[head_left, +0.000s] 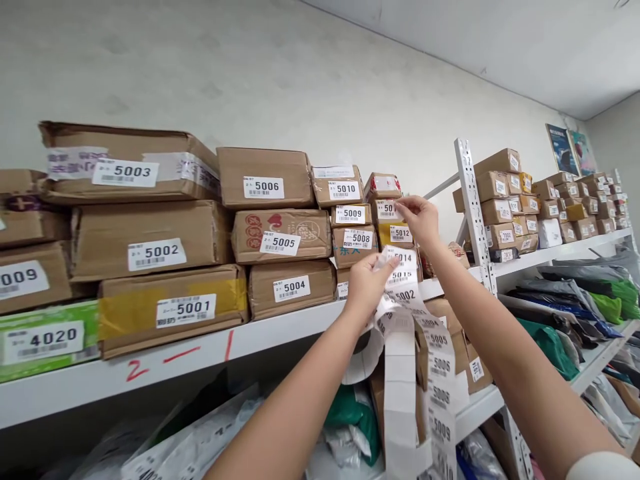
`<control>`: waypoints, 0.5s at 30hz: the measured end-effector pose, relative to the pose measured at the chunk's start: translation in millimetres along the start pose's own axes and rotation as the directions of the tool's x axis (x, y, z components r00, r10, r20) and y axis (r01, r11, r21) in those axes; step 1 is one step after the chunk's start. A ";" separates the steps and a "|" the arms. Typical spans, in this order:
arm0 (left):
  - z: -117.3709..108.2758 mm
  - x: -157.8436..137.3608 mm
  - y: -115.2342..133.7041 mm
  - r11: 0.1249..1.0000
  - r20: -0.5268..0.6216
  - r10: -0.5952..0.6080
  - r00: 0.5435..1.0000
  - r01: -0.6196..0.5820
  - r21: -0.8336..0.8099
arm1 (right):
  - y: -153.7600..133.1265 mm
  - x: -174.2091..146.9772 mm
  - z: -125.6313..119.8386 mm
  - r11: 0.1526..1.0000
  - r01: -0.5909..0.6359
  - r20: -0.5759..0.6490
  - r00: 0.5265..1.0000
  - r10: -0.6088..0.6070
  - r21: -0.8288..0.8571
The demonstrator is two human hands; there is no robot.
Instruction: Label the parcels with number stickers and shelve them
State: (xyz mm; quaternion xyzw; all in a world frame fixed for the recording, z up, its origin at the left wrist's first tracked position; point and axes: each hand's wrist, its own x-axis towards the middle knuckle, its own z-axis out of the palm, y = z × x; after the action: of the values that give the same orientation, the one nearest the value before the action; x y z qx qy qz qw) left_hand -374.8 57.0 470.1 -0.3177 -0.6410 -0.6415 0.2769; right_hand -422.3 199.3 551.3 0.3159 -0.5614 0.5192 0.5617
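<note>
Facing a pale wall (210, 73) with a long white shelf (300, 328), perforated post (469, 200) off to the right. Brown boxes (270, 167) are stacked along it, some blocked by our forearms (290, 400) and the dangling label strip (440, 387). Our left hand (367, 287) pinches that strip out front; our right hand (423, 220) has fingertips on a box's label (386, 209), can't tell if they're gripping it

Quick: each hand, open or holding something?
Left hand: closed, holding a strip of numbered labels.
Right hand: fingertips at a partly covered box label; open or closed cannot be told.
</note>
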 end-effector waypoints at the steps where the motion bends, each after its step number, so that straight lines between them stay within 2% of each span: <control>1: -1.7 -4.8 -1.1 0.999 0.017 -0.004 1.000 0.003 0.039 | 3.3 10.0 1.0 1.000 -0.010 0.013 1.000 0.011 -0.025; 4: -8.5 -16.2 -4.5 0.997 0.051 0.032 0.998 -0.036 0.074 | 11.0 29.2 4.5 0.978 0.018 0.071 0.997 -0.004 -0.207; 7: -15.9 -19.9 -5.7 0.995 0.060 0.067 0.996 -0.071 0.068 | 12.0 32.1 7.3 0.911 0.101 0.093 0.993 -0.069 -0.399; 12: -24.8 -20.3 -5.1 0.993 0.029 0.093 0.995 -0.095 0.071 | 4.2 24.4 3.5 0.810 0.190 0.034 0.978 -0.206 -0.555; 15: -28.7 -21.1 -3.5 0.988 0.002 0.138 0.990 -0.138 0.072 | 3.1 20.3 -1.7 0.776 0.207 0.084 0.977 -0.196 -0.595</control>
State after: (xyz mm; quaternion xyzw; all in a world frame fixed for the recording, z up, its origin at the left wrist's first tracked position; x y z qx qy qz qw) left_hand -365.4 27.4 452.4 -0.3500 -0.6396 -0.5980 0.3329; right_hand -428.2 206.4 569.7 0.1842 -0.6646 0.2486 0.6801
